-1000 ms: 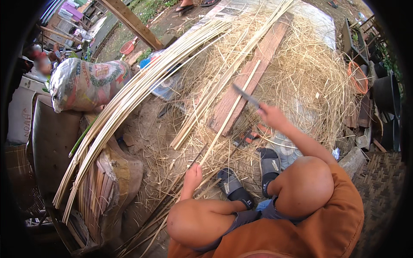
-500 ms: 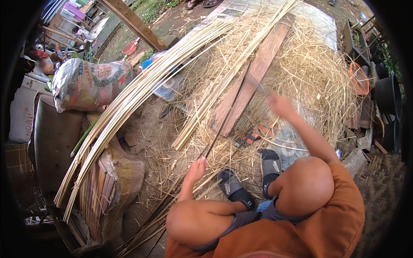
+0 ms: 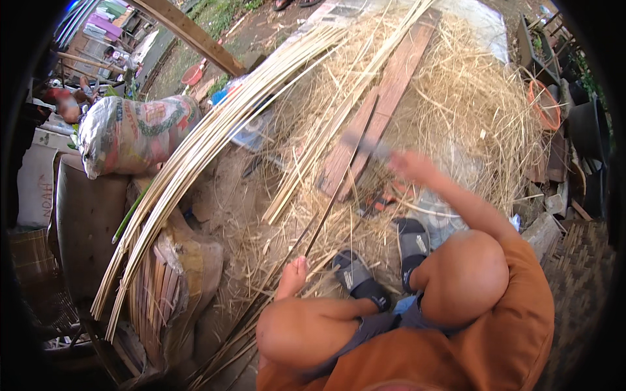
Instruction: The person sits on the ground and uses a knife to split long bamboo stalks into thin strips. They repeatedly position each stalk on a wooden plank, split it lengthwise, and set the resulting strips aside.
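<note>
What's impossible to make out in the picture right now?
All in the head view:
- Knife: its edge, smeared by motion blur.
- Right hand: its exact finger placement, also blurred.
- Left hand: its forearm, mostly hidden behind the left knee.
- Sack: contents, hidden by its wall.
- Bystander's feet: cut off by the top edge.

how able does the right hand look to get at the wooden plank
Probably yes: the right hand is close by the wooden plank, though a knife fills it and a dark strip crosses the wood.
</note>
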A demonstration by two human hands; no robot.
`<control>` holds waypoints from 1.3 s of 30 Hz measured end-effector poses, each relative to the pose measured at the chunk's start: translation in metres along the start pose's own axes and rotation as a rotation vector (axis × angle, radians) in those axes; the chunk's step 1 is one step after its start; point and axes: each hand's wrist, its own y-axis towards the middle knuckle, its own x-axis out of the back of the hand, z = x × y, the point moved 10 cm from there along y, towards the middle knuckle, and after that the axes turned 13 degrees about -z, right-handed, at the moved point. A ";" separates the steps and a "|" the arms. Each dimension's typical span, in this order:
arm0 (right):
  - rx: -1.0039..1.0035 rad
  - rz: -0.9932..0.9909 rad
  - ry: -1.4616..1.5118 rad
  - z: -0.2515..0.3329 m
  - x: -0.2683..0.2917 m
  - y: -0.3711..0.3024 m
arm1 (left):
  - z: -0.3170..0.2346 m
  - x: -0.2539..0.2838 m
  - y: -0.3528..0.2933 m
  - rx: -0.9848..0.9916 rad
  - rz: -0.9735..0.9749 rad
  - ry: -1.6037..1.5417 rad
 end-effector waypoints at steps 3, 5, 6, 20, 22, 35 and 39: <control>-0.320 -0.171 -0.200 -0.114 0.075 0.040 | 0.013 0.000 -0.001 0.074 0.070 -0.035; -0.327 -0.194 -0.094 -0.086 0.077 0.045 | 0.039 0.002 0.004 0.135 0.093 -0.035; -0.342 -0.190 -0.059 -0.074 0.076 0.033 | 0.010 0.002 0.014 -0.023 0.053 -0.048; -0.163 -0.075 -0.182 -0.047 0.051 0.021 | -0.079 -0.016 0.048 -0.173 -0.024 0.554; -0.175 -0.077 -0.113 -0.037 0.036 0.023 | -0.074 -0.017 0.052 -0.179 -0.044 0.533; -0.349 -0.164 0.035 -0.061 0.052 0.006 | -0.046 0.006 0.016 -0.243 -0.031 0.219; 0.002 0.127 0.006 0.031 -0.015 -0.022 | -0.033 -0.007 0.032 -0.055 0.080 -0.122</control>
